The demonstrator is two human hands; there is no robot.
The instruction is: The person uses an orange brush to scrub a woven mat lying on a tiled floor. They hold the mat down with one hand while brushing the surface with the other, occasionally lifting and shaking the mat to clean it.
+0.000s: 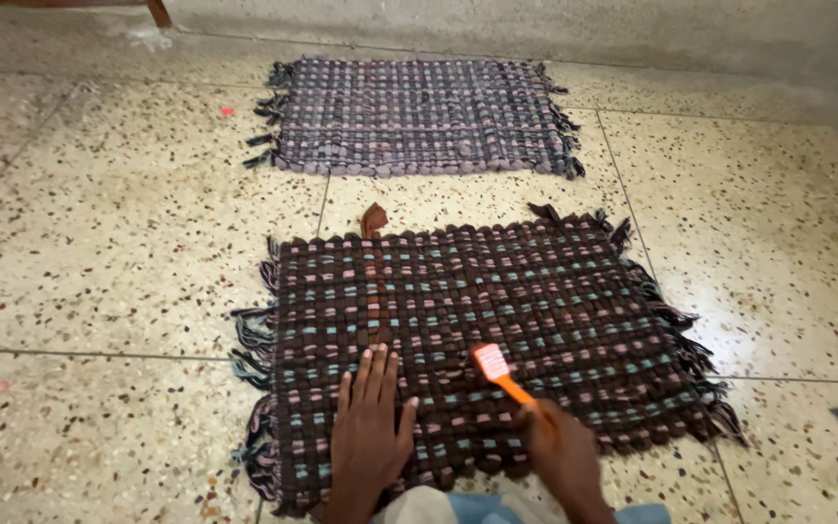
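I look down from my head camera at a speckled terrazzo floor [99, 243] with two woven rag mats lying on it. The nearer mat [477, 340], dark brown with pink and pale blue flecks, lies flat just in front of me, and its near edge runs under my wrists. My left hand [370, 437] rests palm down on the near left part of this mat, fingers straight and close together, gripping nothing, only pressing the weave. My right hand [564, 456] sits at the mat's near edge, right of centre, with its fingers curled shut around the handle of a small orange brush [499, 374]. The brush head points away from me and touches the mat surface, just right of my left fingertips. A loose brown strip [373, 220] sticks out at the mat's far edge. The second mat [419, 116], grey-purple, lies well apart, close to the far wall.

In my judgement, the bristles could snag a woven strip and pull it loose if I press hard. The mat could also slide or bunch on the smooth floor if my left hand lifts. The frayed fringe [676, 335] on the right edge might catch too.
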